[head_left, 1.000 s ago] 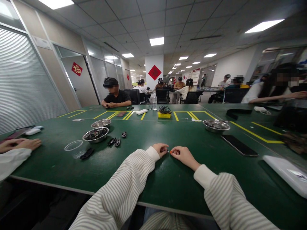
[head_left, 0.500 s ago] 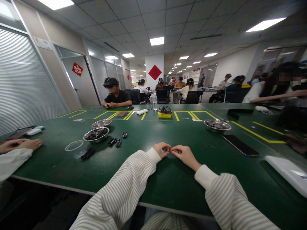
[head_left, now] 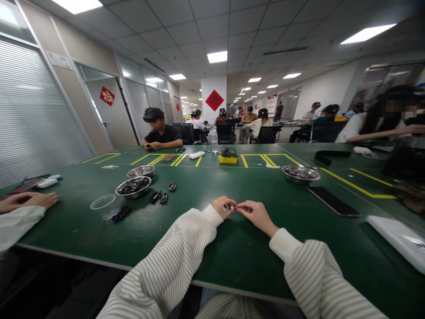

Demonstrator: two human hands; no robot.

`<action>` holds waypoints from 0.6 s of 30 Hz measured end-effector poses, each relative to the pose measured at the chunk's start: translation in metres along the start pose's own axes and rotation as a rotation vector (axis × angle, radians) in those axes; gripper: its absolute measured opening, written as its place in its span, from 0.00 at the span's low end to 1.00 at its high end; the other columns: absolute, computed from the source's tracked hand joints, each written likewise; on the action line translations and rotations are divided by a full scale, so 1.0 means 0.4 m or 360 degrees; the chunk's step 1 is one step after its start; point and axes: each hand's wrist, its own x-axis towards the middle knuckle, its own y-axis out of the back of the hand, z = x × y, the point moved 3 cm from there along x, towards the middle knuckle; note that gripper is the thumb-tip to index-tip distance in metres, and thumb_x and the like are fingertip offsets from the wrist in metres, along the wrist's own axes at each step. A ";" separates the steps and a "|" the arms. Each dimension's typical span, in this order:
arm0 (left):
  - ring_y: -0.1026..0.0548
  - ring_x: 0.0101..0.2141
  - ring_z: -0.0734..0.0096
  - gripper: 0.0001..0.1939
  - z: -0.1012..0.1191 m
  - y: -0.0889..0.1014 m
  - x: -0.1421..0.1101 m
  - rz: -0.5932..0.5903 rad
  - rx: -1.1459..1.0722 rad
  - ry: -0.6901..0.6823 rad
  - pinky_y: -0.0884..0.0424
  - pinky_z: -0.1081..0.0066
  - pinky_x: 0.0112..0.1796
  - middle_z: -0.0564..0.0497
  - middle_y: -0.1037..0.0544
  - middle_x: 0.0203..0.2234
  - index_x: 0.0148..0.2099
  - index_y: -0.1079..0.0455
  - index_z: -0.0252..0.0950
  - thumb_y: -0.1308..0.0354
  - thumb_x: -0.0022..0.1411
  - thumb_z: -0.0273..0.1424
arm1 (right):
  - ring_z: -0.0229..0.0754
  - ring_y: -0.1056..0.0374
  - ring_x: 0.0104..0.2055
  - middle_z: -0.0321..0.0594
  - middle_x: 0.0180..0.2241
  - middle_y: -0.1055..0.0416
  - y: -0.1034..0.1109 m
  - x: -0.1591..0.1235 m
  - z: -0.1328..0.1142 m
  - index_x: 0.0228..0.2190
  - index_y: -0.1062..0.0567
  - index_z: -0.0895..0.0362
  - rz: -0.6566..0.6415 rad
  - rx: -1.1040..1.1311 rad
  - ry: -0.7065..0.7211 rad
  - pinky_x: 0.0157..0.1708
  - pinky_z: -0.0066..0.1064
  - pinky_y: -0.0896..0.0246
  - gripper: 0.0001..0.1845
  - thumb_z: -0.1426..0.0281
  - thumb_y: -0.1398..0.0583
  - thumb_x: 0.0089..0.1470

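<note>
Just below frame centre, my left hand (head_left: 222,207) and right hand (head_left: 258,215) are both clamped on what looks like one small part (head_left: 233,207); bowls (head_left: 134,194) sit mid-left.

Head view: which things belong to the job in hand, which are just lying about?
Job:
small part in left hand
orange piece in right hand
likely loose dark pieces, nearer left bowl

Seemingly lying about:
phone
water bottle
yellow tray of cables
</note>
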 end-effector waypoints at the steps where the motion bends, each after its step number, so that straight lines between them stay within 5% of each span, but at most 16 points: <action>1: 0.35 0.23 0.80 0.10 0.000 0.000 -0.001 -0.0004 0.0001 -0.0005 0.35 0.78 0.28 0.54 0.30 0.23 0.35 0.33 0.35 0.44 0.46 0.27 | 0.33 0.40 0.20 0.38 0.23 0.29 0.000 0.000 0.000 0.28 0.25 0.57 -0.0008 0.0002 -0.0002 0.21 0.24 0.46 0.11 0.65 0.44 0.45; 18: 0.35 0.26 0.77 0.08 0.015 0.001 -0.006 -0.0044 0.0043 -0.0113 0.36 0.77 0.30 0.52 0.31 0.24 0.34 0.32 0.34 0.46 0.49 0.29 | 0.36 0.36 0.24 0.39 0.23 0.29 -0.002 -0.004 -0.001 0.28 0.25 0.56 -0.0029 -0.0062 0.0125 0.26 0.26 0.44 0.11 0.65 0.45 0.46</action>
